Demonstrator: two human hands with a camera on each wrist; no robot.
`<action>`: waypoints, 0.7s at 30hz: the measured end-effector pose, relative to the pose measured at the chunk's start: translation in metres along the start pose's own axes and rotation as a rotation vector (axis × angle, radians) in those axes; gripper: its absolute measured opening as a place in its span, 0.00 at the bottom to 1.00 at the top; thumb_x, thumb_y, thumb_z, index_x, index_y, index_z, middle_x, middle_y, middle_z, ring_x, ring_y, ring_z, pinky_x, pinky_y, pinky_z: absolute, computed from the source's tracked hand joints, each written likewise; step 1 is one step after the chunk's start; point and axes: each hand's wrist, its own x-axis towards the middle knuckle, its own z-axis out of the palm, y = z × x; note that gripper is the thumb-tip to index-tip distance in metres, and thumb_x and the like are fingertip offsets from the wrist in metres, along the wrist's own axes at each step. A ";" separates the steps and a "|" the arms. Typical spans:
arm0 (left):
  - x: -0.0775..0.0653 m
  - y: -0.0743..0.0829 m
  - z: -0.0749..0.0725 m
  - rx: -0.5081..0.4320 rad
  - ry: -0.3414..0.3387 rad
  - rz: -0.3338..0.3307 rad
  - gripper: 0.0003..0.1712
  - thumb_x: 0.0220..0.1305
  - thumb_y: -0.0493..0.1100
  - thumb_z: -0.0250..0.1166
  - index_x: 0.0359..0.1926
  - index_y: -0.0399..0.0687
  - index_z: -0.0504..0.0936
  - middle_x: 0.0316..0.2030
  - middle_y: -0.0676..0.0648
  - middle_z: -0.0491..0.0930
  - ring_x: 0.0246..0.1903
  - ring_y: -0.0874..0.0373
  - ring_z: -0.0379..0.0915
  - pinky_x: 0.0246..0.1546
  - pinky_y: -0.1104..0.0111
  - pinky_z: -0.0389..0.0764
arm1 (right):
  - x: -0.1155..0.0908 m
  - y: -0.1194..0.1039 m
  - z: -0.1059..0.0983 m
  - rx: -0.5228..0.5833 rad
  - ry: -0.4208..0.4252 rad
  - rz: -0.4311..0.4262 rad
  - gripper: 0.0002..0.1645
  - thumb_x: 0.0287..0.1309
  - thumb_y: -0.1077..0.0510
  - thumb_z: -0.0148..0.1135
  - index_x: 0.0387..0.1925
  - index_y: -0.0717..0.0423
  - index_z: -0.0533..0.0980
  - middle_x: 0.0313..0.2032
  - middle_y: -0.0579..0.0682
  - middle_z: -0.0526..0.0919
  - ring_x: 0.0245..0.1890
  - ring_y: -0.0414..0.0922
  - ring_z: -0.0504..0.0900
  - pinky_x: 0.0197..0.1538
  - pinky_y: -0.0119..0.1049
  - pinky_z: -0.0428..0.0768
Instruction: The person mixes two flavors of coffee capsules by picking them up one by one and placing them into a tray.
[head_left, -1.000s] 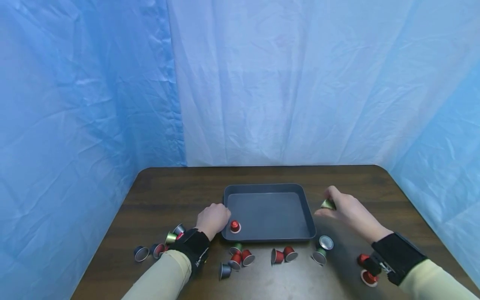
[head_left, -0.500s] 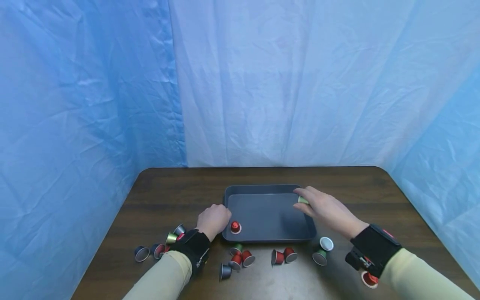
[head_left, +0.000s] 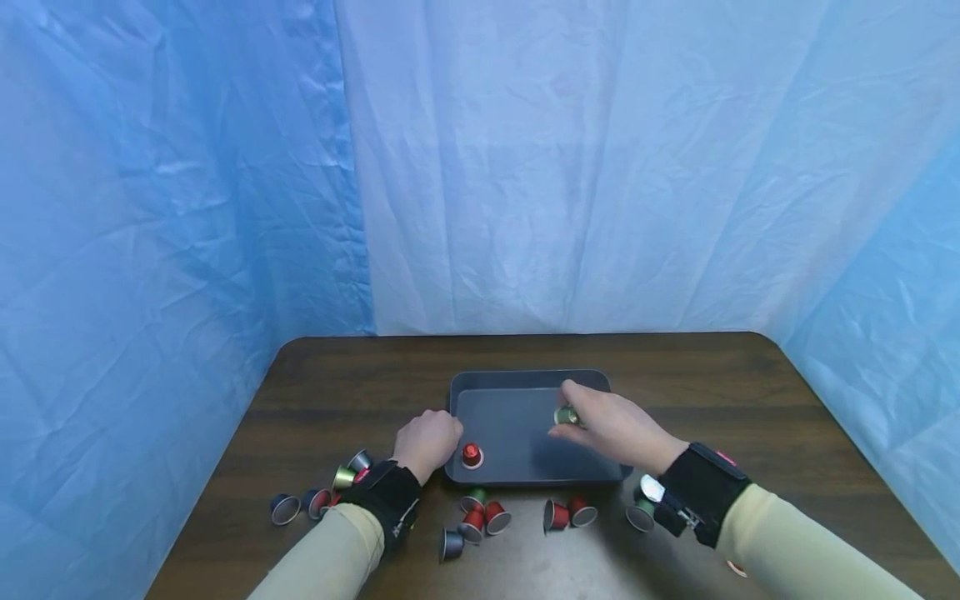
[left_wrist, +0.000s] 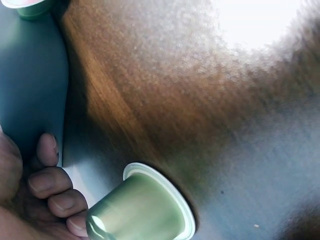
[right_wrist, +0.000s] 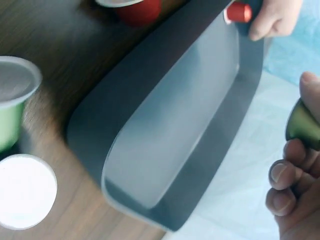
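My right hand (head_left: 618, 427) pinches a green coffee capsule (head_left: 566, 415) above the right part of a dark grey baking tray (head_left: 506, 417). In the right wrist view the thumb and fingertips press on this capsule (right_wrist: 304, 125) from either side, the other fingers curled. My left hand (head_left: 427, 440) holds the tray by its left rim, fingers curled at the edge. A red capsule (head_left: 471, 454) stands inside the tray near its front left corner. In the left wrist view a light green capsule (left_wrist: 142, 207) lies on the table close by the curled left fingers (left_wrist: 49, 181).
Red, green and dark blue capsules (head_left: 472, 523) cluster before the tray, with a red pair (head_left: 557, 515) to their right. A green capsule (head_left: 641, 514) lies by my right wrist. More capsules (head_left: 285, 508) lie left. Blue sheeting (head_left: 480, 167) hangs behind the table.
My right hand has moved left with the green capsule, from beside the tray's right edge to over it. The left hand and the red capsule in the tray have stayed put.
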 end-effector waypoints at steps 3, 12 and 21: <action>0.000 -0.001 0.001 0.015 0.003 0.009 0.10 0.73 0.47 0.63 0.43 0.45 0.84 0.23 0.48 0.74 0.25 0.54 0.73 0.29 0.62 0.78 | 0.006 -0.007 0.007 -0.015 -0.006 -0.020 0.21 0.58 0.45 0.74 0.42 0.45 0.72 0.31 0.35 0.77 0.28 0.33 0.74 0.31 0.29 0.76; 0.000 0.000 0.001 -0.020 0.007 -0.013 0.11 0.73 0.47 0.62 0.43 0.44 0.85 0.23 0.48 0.74 0.24 0.53 0.73 0.27 0.62 0.77 | 0.017 -0.020 0.027 -0.048 -0.015 -0.145 0.16 0.60 0.48 0.73 0.46 0.48 0.79 0.35 0.40 0.80 0.30 0.32 0.76 0.35 0.31 0.79; 0.001 0.004 0.002 -0.117 0.009 -0.076 0.15 0.75 0.49 0.59 0.40 0.43 0.85 0.22 0.47 0.75 0.24 0.53 0.73 0.27 0.63 0.77 | 0.020 -0.026 0.043 -0.058 -0.087 -0.137 0.17 0.63 0.54 0.71 0.53 0.50 0.81 0.38 0.43 0.80 0.30 0.34 0.77 0.35 0.30 0.79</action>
